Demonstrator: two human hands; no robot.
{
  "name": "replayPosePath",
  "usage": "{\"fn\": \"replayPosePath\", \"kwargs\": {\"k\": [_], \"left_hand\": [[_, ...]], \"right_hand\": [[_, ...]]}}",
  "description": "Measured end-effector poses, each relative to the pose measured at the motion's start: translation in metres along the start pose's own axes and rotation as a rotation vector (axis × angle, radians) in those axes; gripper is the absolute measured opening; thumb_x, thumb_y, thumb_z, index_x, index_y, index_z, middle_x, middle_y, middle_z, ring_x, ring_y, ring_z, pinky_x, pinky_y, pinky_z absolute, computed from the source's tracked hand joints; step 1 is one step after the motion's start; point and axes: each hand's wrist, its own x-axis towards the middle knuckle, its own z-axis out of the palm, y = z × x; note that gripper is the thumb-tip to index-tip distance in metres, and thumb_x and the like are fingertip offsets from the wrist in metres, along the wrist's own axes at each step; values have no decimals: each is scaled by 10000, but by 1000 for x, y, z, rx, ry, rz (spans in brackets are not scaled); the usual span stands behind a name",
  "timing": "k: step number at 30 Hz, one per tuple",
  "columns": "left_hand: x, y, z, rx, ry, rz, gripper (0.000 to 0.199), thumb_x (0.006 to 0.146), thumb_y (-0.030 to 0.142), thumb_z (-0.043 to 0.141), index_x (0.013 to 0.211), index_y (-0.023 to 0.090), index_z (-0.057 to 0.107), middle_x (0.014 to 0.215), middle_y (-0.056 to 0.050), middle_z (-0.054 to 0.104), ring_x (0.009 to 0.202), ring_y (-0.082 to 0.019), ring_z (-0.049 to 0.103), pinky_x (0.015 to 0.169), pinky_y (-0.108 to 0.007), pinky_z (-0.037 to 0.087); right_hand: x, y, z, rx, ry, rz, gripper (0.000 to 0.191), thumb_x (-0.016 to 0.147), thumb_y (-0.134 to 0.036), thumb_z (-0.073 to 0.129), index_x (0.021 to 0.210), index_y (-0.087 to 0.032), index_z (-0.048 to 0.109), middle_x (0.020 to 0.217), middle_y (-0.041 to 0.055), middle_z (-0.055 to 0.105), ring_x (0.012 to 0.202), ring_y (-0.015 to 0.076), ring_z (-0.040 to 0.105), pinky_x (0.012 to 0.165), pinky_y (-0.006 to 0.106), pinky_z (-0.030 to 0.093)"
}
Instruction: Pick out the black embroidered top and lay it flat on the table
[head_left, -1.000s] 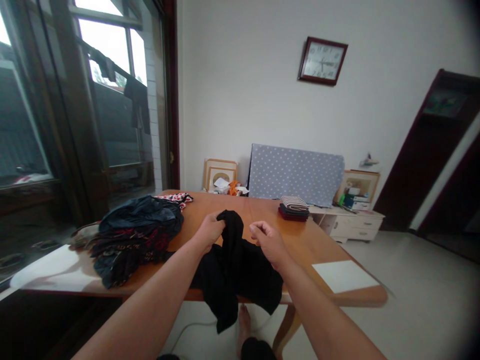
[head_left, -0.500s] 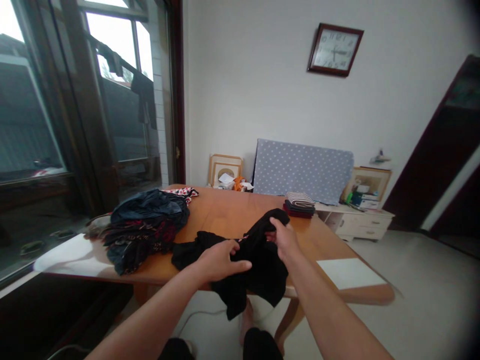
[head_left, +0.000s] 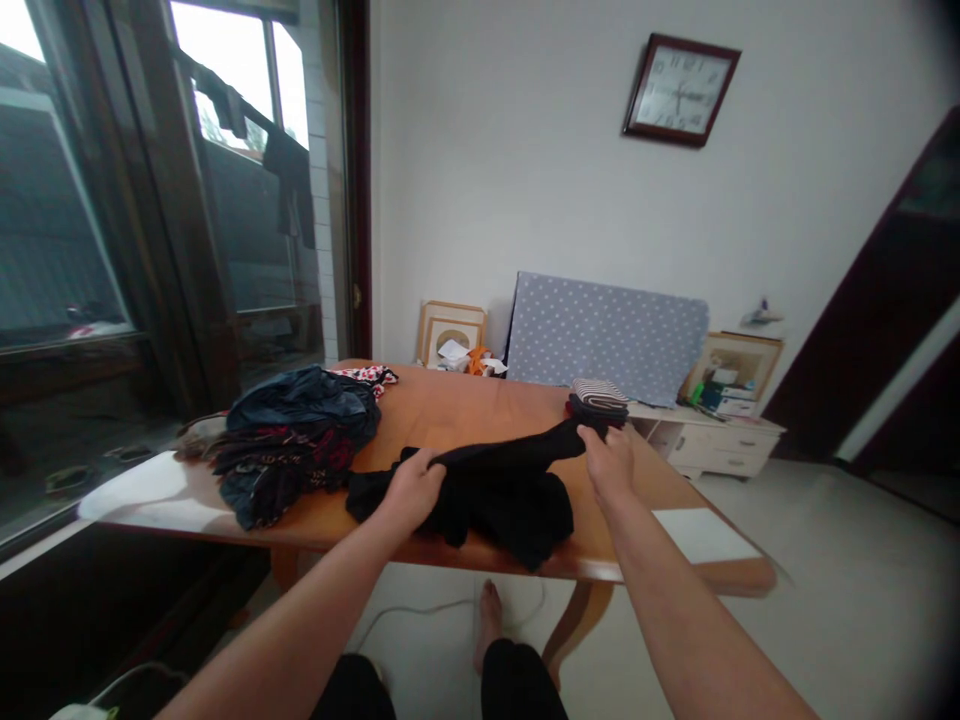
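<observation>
A black garment [head_left: 502, 495] lies partly bunched on the wooden table [head_left: 450, 410], its upper edge drawn out between my two hands. My left hand [head_left: 416, 490] is closed on the left end of that edge. On the other end, my right hand [head_left: 609, 465] grips the cloth, lifted a little above the tabletop. The rest of the garment sags in loose folds toward the table's front edge. I cannot tell which kind of garment it is.
A heap of dark crumpled clothes [head_left: 296, 440] lies on the left, with a red-and-white patterned cloth [head_left: 367, 376] behind it. Folded clothes, striped on top [head_left: 598, 394], are stacked at the back right. A white sheet [head_left: 705, 535] lies near the right corner.
My hands have moved apart and the left one has closed on the cloth. The garment's edge is now stretched, and its hanging part has come up onto the table.
</observation>
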Motion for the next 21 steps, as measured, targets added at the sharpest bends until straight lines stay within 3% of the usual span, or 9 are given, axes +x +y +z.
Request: {"fn": "replayPosePath", "kwargs": {"k": [3, 5, 9, 11, 14, 16, 18, 20, 21], "left_hand": [[18, 3, -22, -275, 79, -59, 188, 805, 301, 486, 874, 203, 631, 800, -10, 647, 754, -195, 603, 702, -286, 462], [24, 9, -37, -278, 49, 3, 209, 819, 356, 508, 886, 210, 640, 817, -9, 663, 758, -199, 612, 710, -285, 466], [24, 11, -66, 128, -137, 192, 340, 728, 488, 695, 958, 240, 666, 914, -50, 705, 866, -265, 650, 778, -311, 455], [22, 5, -80, 380, -205, 219, 440, 643, 460, 778, 1018, 261, 663, 974, -72, 714, 941, -306, 655, 805, -323, 446], [22, -10, -97, 620, -154, 203, 284, 721, 339, 696, 989, 259, 650, 1035, -87, 708, 1011, -305, 646, 841, -333, 436], [25, -17, -105, 685, -32, 142, 165, 790, 299, 596, 943, 247, 634, 998, -84, 706, 967, -287, 652, 835, -344, 439], [28, -18, -109, 655, 92, 60, 125, 818, 314, 552, 886, 238, 624, 902, -74, 700, 877, -281, 656, 796, -356, 452], [27, -9, -112, 462, 117, -4, 131, 799, 351, 574, 792, 230, 624, 793, -60, 684, 791, -275, 650, 736, -347, 470], [24, -2, -114, 305, 62, -26, 151, 786, 372, 594, 762, 227, 631, 768, -54, 682, 771, -269, 649, 711, -336, 480]], "right_hand": [[-1, 2, -8, 135, 90, -40, 477, 779, -482, 595, 1078, -123, 687, 1217, 150, 648, 1148, 303, 573, 964, 381, 459], [-5, -2, -11, 294, -30, -3, 457, 783, -491, 613, 1067, -139, 677, 1043, 96, 695, 968, 264, 627, 825, 349, 501], [-16, -10, -23, 395, -268, 68, 487, 758, -563, 676, 1021, -153, 665, 856, 40, 688, 772, 213, 619, 680, 297, 485], [-22, -9, -33, 359, -405, 67, 572, 732, -569, 710, 1128, -163, 645, 923, 58, 700, 819, 228, 639, 697, 304, 490], [-32, -2, -46, 219, -708, -36, 701, 631, -453, 806, 1261, -209, 618, 1099, 95, 704, 983, 278, 649, 800, 344, 500], [-37, 1, -50, 7, -854, -132, 474, 586, -325, 806, 1043, -234, 720, 992, 61, 733, 939, 273, 650, 822, 344, 483], [-40, 0, -50, -140, -881, -159, 155, 611, -257, 732, 762, -229, 714, 783, 20, 718, 806, 237, 637, 773, 321, 468], [-40, -8, -52, -53, -839, -89, 61, 669, -270, 659, 697, -220, 680, 706, 10, 690, 731, 211, 614, 712, 301, 458], [-41, -14, -54, 76, -832, -24, 107, 701, -297, 637, 751, -220, 691, 743, 17, 700, 740, 212, 618, 698, 299, 461]]}}
